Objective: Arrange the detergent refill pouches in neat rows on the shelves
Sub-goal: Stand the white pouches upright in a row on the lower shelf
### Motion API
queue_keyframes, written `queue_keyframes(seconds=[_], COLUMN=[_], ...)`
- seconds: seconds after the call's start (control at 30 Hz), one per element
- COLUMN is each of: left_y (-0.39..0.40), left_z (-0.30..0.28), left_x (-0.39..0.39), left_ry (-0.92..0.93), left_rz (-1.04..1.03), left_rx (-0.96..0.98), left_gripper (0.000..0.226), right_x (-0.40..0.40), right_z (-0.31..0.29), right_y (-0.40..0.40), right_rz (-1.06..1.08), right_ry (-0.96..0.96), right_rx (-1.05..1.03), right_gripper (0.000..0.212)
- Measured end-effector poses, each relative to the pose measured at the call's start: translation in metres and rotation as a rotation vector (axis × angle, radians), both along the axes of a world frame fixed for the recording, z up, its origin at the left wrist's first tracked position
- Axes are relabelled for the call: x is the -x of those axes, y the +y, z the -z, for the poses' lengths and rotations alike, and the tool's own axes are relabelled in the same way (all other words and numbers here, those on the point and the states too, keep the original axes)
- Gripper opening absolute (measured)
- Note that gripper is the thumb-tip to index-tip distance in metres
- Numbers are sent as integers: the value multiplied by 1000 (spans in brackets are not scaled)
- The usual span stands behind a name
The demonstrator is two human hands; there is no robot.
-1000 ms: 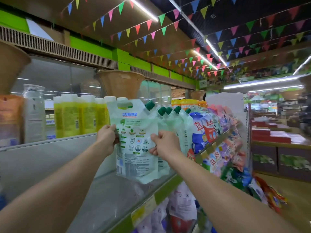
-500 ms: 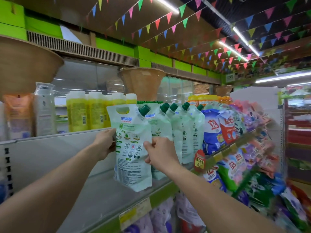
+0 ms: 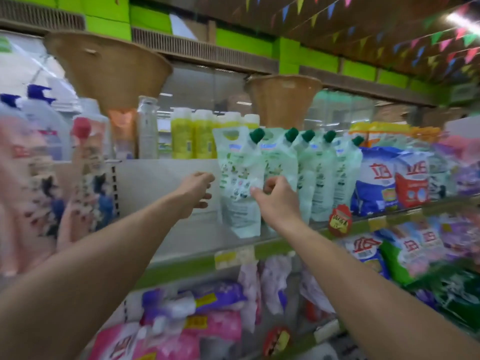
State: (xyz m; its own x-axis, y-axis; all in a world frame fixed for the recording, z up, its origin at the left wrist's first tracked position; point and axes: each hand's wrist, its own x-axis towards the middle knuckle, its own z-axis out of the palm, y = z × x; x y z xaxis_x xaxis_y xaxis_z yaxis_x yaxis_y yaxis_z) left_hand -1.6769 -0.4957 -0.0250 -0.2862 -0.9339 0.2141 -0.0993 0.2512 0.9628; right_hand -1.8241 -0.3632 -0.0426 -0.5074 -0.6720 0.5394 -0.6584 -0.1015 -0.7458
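Note:
A pale green detergent refill pouch (image 3: 240, 201) with a dark green cap stands upright on the top shelf (image 3: 197, 242), at the left end of a row of matching pouches (image 3: 319, 178). My right hand (image 3: 276, 203) pinches its right edge, thumb on the front. My left hand (image 3: 198, 189) hovers just left of the pouch, fingers apart, with a thin gap to its edge. The picture is blurred by motion.
Blue and red detergent bags (image 3: 389, 180) follow the green row to the right. Yellow bottles (image 3: 194, 133) stand behind the shelf's back panel. Pink pouches (image 3: 85, 178) hang at the left. The lower shelf holds purple and pink bags (image 3: 207, 307). Woven baskets (image 3: 109, 66) sit overhead.
The pouch has come down to stand on the shelf beside the row. My left hand has let go of its left edge. The view has swung left and down.

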Motion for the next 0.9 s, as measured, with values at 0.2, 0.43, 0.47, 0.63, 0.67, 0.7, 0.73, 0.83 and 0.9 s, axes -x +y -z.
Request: queue_keyframes(seconds=[0.2,0.43,0.47,0.63,0.67,0.7,0.73,0.83,0.9], left_y=[58,141,154,211,221,231,239,266,284], left_z=[10,25,32,70,77,84,89,102,112], left_x=[-62,-144,-156,-210,-219,-227,-233,-242,-241], left_ry=[-39,5,7,10,-23,-59,-82,-83,-105], left_rz=[-10,33,49,69,64,57,49,20,6], left_rx=[-8,-15,-28,-100,-114,-118,-115,-118,-132], left_gripper=[24,12,11,12,18,24,27,21,18], right_x=[-34,-99,-110,-164,-172,-179,-185,-195,-199], right_z=[7,18,22,54,60,66,71,83,91], right_y=[42,114,125,174,185,196,207,237,258], right_rz=[22,25,28,52,54,58,61,53,48], right_ry=[50,45,37,21,25,34,43,34,8], right_rx=[-119,-127,-140,-192,-215,-235,-250,-286,-313], right_gripper=[51,50,50,46,45,43,42,38,43])
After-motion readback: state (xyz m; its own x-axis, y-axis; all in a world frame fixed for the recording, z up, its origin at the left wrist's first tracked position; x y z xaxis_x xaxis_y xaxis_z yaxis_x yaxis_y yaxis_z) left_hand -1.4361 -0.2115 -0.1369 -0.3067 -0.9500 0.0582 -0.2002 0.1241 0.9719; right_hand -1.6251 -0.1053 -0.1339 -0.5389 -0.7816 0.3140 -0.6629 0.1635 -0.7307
